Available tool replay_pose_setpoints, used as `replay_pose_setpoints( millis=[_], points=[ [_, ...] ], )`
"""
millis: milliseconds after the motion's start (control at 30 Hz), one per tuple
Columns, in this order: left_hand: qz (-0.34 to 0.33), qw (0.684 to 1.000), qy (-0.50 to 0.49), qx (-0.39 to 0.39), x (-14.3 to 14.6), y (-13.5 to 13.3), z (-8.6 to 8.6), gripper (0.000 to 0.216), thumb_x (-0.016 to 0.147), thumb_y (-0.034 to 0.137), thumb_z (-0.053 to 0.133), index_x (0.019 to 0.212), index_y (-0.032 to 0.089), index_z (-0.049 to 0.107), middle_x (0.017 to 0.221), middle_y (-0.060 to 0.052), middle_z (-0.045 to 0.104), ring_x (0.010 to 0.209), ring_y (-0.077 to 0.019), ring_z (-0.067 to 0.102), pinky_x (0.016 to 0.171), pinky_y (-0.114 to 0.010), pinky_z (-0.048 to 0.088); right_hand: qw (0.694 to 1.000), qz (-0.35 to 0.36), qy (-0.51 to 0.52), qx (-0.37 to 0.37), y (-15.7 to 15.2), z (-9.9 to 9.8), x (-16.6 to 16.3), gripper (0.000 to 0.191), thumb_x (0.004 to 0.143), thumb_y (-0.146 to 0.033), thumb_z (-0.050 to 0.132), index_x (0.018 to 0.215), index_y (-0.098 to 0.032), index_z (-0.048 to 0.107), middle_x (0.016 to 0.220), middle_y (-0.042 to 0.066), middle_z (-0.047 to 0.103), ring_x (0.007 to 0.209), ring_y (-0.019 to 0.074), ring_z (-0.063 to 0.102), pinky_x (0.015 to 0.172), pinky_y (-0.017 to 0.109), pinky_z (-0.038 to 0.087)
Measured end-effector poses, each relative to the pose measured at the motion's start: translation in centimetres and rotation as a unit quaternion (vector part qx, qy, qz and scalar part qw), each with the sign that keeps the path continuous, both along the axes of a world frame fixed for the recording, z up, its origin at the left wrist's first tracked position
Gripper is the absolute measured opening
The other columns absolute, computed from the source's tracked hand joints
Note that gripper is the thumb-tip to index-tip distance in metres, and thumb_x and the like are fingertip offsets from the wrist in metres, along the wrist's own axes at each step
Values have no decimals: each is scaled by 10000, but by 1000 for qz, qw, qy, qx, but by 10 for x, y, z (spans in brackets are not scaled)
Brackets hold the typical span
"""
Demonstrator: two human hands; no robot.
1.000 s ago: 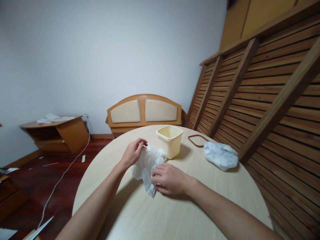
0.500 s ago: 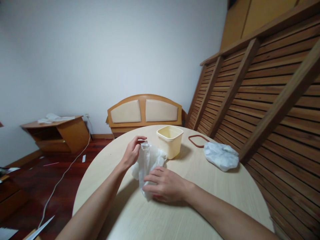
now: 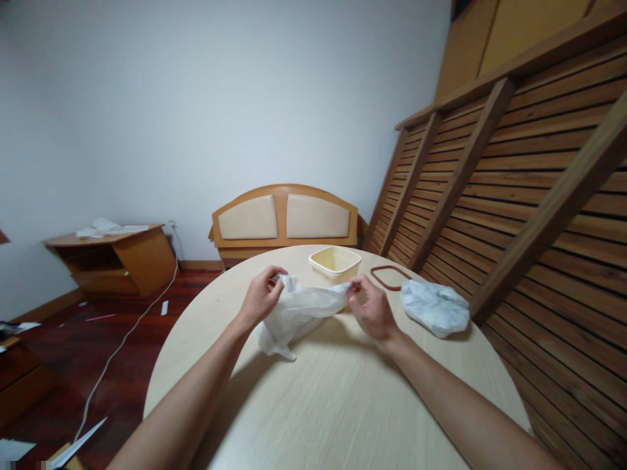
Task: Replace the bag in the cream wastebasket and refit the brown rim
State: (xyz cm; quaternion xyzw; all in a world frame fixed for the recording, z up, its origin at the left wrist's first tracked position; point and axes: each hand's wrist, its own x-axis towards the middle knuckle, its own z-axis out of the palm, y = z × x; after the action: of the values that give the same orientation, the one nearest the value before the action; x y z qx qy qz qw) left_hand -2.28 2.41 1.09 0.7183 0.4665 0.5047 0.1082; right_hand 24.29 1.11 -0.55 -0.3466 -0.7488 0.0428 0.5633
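A thin white plastic bag [image 3: 304, 312] is stretched between my two hands above the round table. My left hand [image 3: 263, 294] pinches its upper left end. At the upper right end, my right hand [image 3: 373, 307] grips the bag between thumb and fingers. The lower part of the bag hangs down on the left, close to the tabletop. Right behind it stands a pale yellow square tub [image 3: 335, 262], open at the top, its lower front partly hidden by the bag and my right hand.
On the table's [image 3: 313, 418] right side lie a brown rounded-square ring [image 3: 390, 277] and a crumpled whitish plastic bag [image 3: 435, 307]. A slatted wooden panel [image 3: 490, 202] leans along the right. Behind the table is a headboard [image 3: 283, 219]; a low cabinet [image 3: 112, 261] stands at the left.
My right hand has moved from the bag's lower front up and to the right, and now holds its edge. The bag has gone from hanging bunched to stretched sideways.
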Motion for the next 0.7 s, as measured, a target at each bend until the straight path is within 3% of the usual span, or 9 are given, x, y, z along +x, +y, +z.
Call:
replay_pose_setpoints(
  millis=[167, 400, 567, 700],
  points=[
    [40, 999, 9, 20, -1, -1, 1, 230, 906, 378, 525, 941, 183, 642, 845, -42, 707, 760, -171, 641, 681, -247, 476, 982, 9, 172, -75, 17, 2, 14, 193, 885, -360, 580, 1008, -218, 537, 844, 28, 658, 718, 184, 655, 602, 278, 501],
    [19, 999, -42, -1, 0, 3, -4, 238, 915, 408, 556, 1022, 195, 548, 647, 29, 598, 567, -137, 552, 539, -212, 375, 963, 13, 259, -77, 31, 2, 29, 261, 882, -450, 628, 967, -236, 506, 703, -24, 606, 588, 147, 584, 506, 236, 434],
    [-39, 998, 23, 46, 6, -3, -3, 40, 884, 229, 547, 898, 199, 568, 826, -29, 665, 726, -156, 617, 638, -237, 449, 967, 5, 251, -48, 30, 5, 28, 203, 881, -408, 631, 934, -219, 580, 841, 18, 650, 750, 170, 637, 667, 279, 509],
    [-69, 987, 106, 100, 16, -12, -3, 168, 905, 131, 479, 931, 202, 629, 993, -64, 683, 943, -192, 644, 846, -312, 501, 979, -3, 192, -74, 23, 4, 21, 192, 899, -375, 588, 939, -201, 660, 918, 56, 702, 757, 181, 638, 665, 292, 504]
  ],
)
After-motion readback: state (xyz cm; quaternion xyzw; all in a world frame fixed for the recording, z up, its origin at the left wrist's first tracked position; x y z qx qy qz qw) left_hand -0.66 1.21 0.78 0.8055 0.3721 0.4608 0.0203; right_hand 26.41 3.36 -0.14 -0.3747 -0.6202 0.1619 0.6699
